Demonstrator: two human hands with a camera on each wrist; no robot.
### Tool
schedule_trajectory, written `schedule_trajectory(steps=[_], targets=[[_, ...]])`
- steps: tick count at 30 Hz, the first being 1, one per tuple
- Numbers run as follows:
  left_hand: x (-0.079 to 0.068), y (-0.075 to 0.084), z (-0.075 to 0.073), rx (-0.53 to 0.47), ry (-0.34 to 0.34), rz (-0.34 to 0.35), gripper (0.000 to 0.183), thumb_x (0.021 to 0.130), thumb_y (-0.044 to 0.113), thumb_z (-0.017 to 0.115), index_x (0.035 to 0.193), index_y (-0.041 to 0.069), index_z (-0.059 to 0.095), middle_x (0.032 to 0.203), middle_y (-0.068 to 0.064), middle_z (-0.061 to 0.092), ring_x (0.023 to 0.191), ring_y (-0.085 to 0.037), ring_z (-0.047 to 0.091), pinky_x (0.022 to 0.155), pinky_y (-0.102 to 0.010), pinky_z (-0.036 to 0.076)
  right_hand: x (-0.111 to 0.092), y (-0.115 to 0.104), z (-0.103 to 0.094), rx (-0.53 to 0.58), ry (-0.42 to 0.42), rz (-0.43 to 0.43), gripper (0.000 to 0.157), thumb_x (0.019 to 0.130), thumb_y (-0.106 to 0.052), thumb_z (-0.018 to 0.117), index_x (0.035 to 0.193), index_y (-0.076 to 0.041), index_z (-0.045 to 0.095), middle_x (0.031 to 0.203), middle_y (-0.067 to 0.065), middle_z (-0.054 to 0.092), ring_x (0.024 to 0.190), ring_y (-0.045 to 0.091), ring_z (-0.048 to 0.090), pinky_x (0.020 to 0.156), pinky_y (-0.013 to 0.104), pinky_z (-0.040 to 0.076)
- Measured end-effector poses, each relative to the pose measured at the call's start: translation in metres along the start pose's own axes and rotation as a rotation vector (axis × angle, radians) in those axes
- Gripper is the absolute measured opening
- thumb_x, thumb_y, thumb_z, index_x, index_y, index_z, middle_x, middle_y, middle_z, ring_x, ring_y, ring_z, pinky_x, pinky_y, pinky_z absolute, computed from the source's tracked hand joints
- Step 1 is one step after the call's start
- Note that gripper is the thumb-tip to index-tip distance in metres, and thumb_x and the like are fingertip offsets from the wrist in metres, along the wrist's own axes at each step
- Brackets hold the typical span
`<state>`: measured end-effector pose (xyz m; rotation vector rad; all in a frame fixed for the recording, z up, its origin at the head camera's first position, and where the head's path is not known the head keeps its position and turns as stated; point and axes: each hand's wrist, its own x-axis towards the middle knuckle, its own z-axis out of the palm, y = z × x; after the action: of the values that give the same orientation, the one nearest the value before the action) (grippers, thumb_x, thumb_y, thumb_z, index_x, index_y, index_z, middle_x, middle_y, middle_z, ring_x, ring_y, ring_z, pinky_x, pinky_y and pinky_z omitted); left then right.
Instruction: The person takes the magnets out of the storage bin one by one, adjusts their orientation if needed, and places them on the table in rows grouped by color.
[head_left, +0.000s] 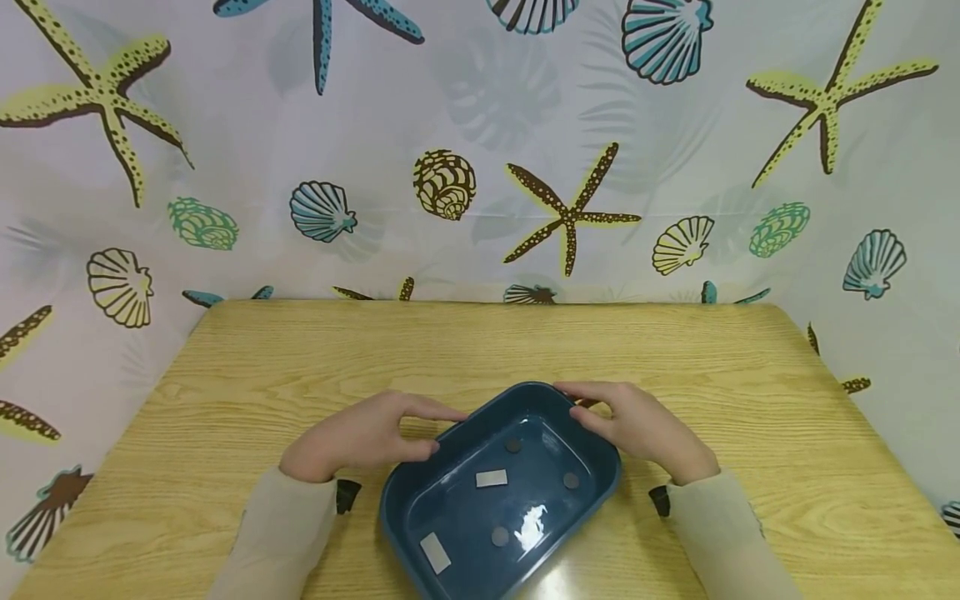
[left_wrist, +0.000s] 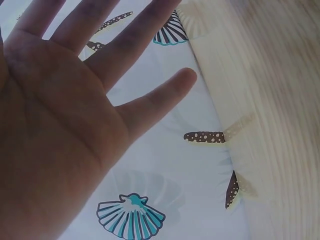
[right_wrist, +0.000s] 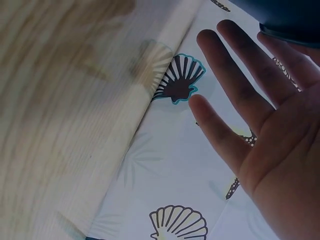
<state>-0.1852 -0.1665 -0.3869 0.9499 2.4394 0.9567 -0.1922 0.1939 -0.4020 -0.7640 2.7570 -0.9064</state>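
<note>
And here, right between the two hands, a deep blue tray is sitting at an angle, with its long sides running slantwise and its corners rounding off smoothly. The left hand is gripping one rim and the right hand the far end, each with thumb over the edge and index finger along the outside; the wrist views are showing the other fingers straight and spreading. Whether the base is touching the table, I cannot tell.

Inside, the glossy floor is carrying five flat pieces. One white rectangle is lying midway between the hands, and a second white rectangle is resting below the left hand, nearer the person. Three grey discs are joining them: one disc between the thumbs, another disc just below the right hand, a third disc between the forearms. A bright reflection is gleaming beside that last one.

Under both hands, the table is showing pale yellow wood grain. Beyond them, a white backdrop is displaying starfish and shells, while cream sleeves are covering both forearms.
</note>
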Motion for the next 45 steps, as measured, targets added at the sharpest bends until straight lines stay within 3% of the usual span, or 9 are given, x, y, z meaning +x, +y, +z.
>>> schedule_trajectory(steps=[10,15,21,31,35,40,45], targets=[[0.002,-0.004,0.001,0.008,0.049,-0.014,0.041,0.1,0.009,0.063,0.141,0.014,0.065,0.142,-0.012,0.066,0.134,-0.037,0.061,0.106,-0.053,0.051,0.001,-0.002,0.001,-0.057,0.032,0.041,0.045,0.103,-0.023,0.061,0.148,-0.023,0.059,0.137,0.003,0.07,0.117,0.023,0.07,0.088,0.039,0.056],[0.002,-0.006,0.001,0.022,0.089,-0.055,0.039,0.102,0.012,0.061,0.14,0.018,0.066,0.142,-0.009,0.066,0.135,-0.035,0.061,0.106,-0.051,0.052,0.001,-0.003,0.002,-0.076,0.038,0.063,0.045,0.103,-0.024,0.061,0.149,-0.024,0.058,0.134,0.004,0.072,0.115,0.023,0.07,0.08,0.033,0.053],[0.002,-0.008,0.003,0.121,0.167,-0.112,0.038,0.102,0.019,0.063,0.14,0.019,0.066,0.141,-0.006,0.067,0.135,-0.032,0.061,0.108,-0.052,0.05,0.001,-0.003,0.004,-0.089,0.057,0.064,0.045,0.104,-0.023,0.06,0.148,-0.021,0.058,0.13,0.007,0.073,0.112,0.024,0.071,0.076,0.031,0.052],[0.002,-0.011,0.003,0.256,0.287,-0.081,0.04,0.099,0.027,0.068,0.137,0.016,0.068,0.137,-0.007,0.07,0.13,-0.032,0.065,0.106,-0.05,0.052,0.002,-0.004,0.006,-0.084,0.075,0.087,0.046,0.103,-0.021,0.06,0.149,-0.019,0.057,0.129,0.008,0.073,0.11,0.025,0.071,0.063,0.026,0.044],[-0.001,-0.01,0.0,0.266,0.268,-0.107,0.045,0.097,0.034,0.071,0.139,0.019,0.067,0.14,-0.006,0.068,0.133,-0.032,0.062,0.108,-0.051,0.05,0.002,-0.005,0.007,-0.084,0.08,0.091,0.046,0.103,-0.021,0.061,0.149,-0.019,0.057,0.128,0.008,0.073,0.111,0.025,0.071,0.066,0.028,0.046],[-0.009,-0.007,-0.008,0.23,0.184,-0.144,0.052,0.093,0.037,0.075,0.141,0.019,0.065,0.145,-0.008,0.064,0.14,-0.036,0.056,0.111,-0.054,0.046,0.003,-0.005,0.007,-0.105,0.097,0.091,0.046,0.103,-0.024,0.061,0.149,-0.019,0.057,0.127,0.006,0.074,0.111,0.024,0.071,0.077,0.032,0.052],[-0.018,-0.004,-0.016,0.179,0.115,-0.189,0.06,0.091,0.034,0.077,0.146,0.017,0.06,0.147,-0.011,0.062,0.132,-0.037,0.06,0.105,-0.053,0.051,0.004,-0.003,0.008,-0.11,0.113,0.082,0.046,0.103,-0.025,0.061,0.148,-0.018,0.058,0.125,0.006,0.075,0.11,0.024,0.072,0.079,0.035,0.053]])
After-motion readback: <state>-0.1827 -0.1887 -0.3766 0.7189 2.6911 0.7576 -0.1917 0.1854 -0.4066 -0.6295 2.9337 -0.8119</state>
